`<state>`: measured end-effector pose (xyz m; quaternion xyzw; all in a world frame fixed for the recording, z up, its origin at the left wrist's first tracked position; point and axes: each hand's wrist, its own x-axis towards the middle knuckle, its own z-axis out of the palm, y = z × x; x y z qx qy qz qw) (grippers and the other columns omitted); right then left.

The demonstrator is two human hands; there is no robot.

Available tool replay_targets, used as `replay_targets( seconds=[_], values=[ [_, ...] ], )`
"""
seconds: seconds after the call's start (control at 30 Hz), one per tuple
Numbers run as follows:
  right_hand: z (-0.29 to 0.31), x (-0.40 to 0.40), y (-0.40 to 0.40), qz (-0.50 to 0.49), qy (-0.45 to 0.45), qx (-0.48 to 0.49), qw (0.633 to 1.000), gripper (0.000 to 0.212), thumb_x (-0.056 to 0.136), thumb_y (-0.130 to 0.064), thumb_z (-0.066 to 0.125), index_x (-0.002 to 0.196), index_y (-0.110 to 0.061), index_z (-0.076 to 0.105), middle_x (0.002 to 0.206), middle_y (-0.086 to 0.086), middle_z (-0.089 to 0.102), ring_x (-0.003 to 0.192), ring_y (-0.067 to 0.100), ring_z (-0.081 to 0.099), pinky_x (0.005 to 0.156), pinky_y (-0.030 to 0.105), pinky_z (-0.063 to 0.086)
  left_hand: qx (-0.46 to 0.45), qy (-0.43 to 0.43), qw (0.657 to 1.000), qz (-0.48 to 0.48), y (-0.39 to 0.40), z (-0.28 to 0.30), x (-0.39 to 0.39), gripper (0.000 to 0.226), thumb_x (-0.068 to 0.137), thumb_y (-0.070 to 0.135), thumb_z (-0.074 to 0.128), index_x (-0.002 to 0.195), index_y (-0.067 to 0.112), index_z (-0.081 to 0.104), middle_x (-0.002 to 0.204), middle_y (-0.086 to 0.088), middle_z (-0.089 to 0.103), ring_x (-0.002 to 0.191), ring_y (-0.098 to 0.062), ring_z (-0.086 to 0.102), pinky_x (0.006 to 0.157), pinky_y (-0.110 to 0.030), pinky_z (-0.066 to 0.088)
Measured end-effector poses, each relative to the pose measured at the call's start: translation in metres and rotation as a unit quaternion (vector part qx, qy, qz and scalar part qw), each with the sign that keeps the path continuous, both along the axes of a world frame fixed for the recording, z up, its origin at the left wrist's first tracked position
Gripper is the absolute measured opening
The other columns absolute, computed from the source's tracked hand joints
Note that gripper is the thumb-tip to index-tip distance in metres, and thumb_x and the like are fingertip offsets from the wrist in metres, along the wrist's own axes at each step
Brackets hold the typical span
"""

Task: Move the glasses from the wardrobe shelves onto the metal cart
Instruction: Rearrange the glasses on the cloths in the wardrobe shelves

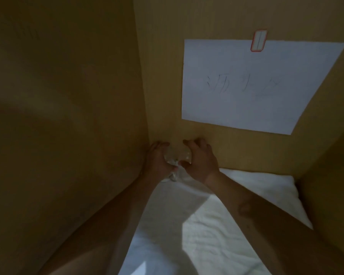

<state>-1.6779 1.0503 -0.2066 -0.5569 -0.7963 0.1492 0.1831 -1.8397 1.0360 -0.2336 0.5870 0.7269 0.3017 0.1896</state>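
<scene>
1. Nearest to us, our two forearms reach forward and converge over the white cloth (216, 235) that lines the wardrobe shelf; a patch of light falls across the cloth between the arms.

2. At the far end of the cloth, in the back-left corner, our left hand (157, 159) and right hand (199, 161) close in from either side on what looks like clear glassware (176, 162).

3. The fingers (193, 144) of both hands are curled round the glass, the left against its left flank, the right against its right flank and over its top. We cannot tell whether it is one glass or two touching, since the glass is transparent and the light is dim.

4. The glassware lies directly between the two hands, just short of the back panel (163, 96) and close beside the left side wall (68, 96). Its long axis seems to run toward us, with a pale part trailing onto the cloth, though that is uncertain. Both hands are equally near; we judge that the coming move is a straight pull back toward us, away from the corner.

5. Farther back, up and right of the glassware, a white paper sheet (256, 86) hangs on the back panel, held by a red-edged sticker (258, 41). Faint handwriting sits on the sheet, too blurred for us to read.

6. The metal cart is not in view.
</scene>
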Motion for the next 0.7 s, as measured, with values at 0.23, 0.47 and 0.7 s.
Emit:
replay_targets(
  seconds=[0.23, 0.47, 0.7],
  values=[
    [0.014, 0.003, -0.005, 0.021, -0.049, -0.091, 0.994, 0.099, 0.082, -0.057, 0.072, 0.159, -0.035, 0.014, 0.166, 0.01, 0.009, 0.148, 0.037, 0.023, 0.116, 0.047, 0.034, 0.041, 0.105, 0.994, 0.004, -0.027, -0.009, 0.008, 0.087, 0.087, 0.05, 0.072, 0.158, 0.019, 0.031, 0.162, -0.012, 0.029, 0.148, -0.03, 0.029, 0.117, -0.036, 0.023],
    [0.037, 0.017, -0.027, -0.014, -0.077, -0.088, 0.993, 0.104, 0.083, -0.057, 0.072, 0.16, -0.034, 0.006, 0.165, 0.012, 0.007, 0.143, 0.041, 0.031, 0.113, 0.046, 0.038, 0.067, 0.121, 0.99, 0.011, -0.05, 0.01, 0.009, 0.085, 0.089, 0.053, 0.069, 0.157, 0.018, 0.033, 0.159, -0.017, 0.035, 0.145, -0.034, 0.033, 0.117, -0.04, 0.029],
    [0.036, 0.035, -0.073, -0.028, -0.092, -0.083, 0.992, 0.1, 0.084, -0.054, 0.073, 0.16, -0.029, 0.012, 0.163, 0.014, 0.013, 0.143, 0.04, 0.027, 0.114, 0.045, 0.037, 0.068, 0.173, 0.982, -0.017, -0.088, 0.021, 0.012, 0.081, 0.093, 0.054, 0.063, 0.159, 0.027, 0.026, 0.162, -0.008, 0.03, 0.147, -0.032, 0.028, 0.116, -0.039, 0.031]
  ],
)
